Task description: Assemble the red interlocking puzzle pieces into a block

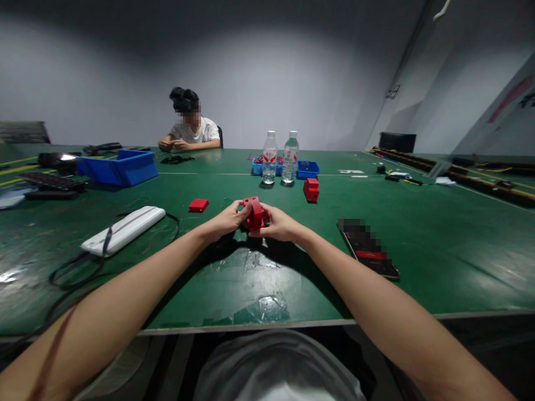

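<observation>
Between my two hands is a red block-like piece (254,214) with a curved face and small holes on top, just above the green table. My left hand (229,219) grips its left side, thumb against the front. From the right, my right hand (279,223) closes on the same piece, with fingers partly hidden behind it. A flat red square block (198,205) lies to the left of my hands. Beyond them on the right stands another red block (311,190) with a notched shape.
Two water bottles (270,159) stand before small blue trays (308,169). A white power bank-like box (123,231) with a black cable lies left, a phone (368,248) right. A large blue bin (119,167) is at far left. Across the table (418,234) sits a person (196,131).
</observation>
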{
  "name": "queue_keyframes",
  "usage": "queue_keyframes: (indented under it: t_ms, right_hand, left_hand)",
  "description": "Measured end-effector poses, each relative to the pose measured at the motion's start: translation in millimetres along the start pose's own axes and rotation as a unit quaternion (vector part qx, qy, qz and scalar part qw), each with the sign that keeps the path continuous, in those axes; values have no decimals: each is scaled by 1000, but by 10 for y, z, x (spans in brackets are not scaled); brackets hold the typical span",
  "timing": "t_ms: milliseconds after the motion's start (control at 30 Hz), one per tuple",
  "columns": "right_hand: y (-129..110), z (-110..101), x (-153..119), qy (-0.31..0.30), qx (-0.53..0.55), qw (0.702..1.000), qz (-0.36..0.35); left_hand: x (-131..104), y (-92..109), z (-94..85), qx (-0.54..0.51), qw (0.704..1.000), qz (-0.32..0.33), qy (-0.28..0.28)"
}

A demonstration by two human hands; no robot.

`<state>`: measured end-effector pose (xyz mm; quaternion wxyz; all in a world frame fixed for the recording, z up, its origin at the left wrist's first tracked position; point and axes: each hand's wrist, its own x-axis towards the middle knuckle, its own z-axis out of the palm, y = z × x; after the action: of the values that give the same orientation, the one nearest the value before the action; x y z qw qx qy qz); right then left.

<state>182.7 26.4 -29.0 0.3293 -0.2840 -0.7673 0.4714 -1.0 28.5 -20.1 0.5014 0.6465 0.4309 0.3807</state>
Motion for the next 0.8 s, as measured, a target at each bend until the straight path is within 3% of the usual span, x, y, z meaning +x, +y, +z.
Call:
queue_keyframes:
  t_ms: [200,267,367,467,600,700,800]
  right_hand:
    - [-31,25,-27,66,-219,971,-73]
    - [-64,30,-25,59,-193,977,-68]
    - [-145,51,-25,20,-56,998,-34]
    - [-218,77,-32,33,26,999,4]
    - [-246,57,-45,43,61,996,43]
    - [-247,20,-50,33,80,994,69]
    - [-254,5,-45,61,69,992,82]
  left_hand:
    - [-32,77,43,-43,999,-5,-5]
    - [-41,108,55,-84,996,-3,-20]
    - [-43,130,73,-122,992,4,-31]
    - [-44,137,83,-141,990,-1,-19]
    - [-57,154,84,-153,988,-18,13]
    - [-61,168,78,-152,988,-10,-14]
    - [-59,170,72,-150,988,-22,-24]
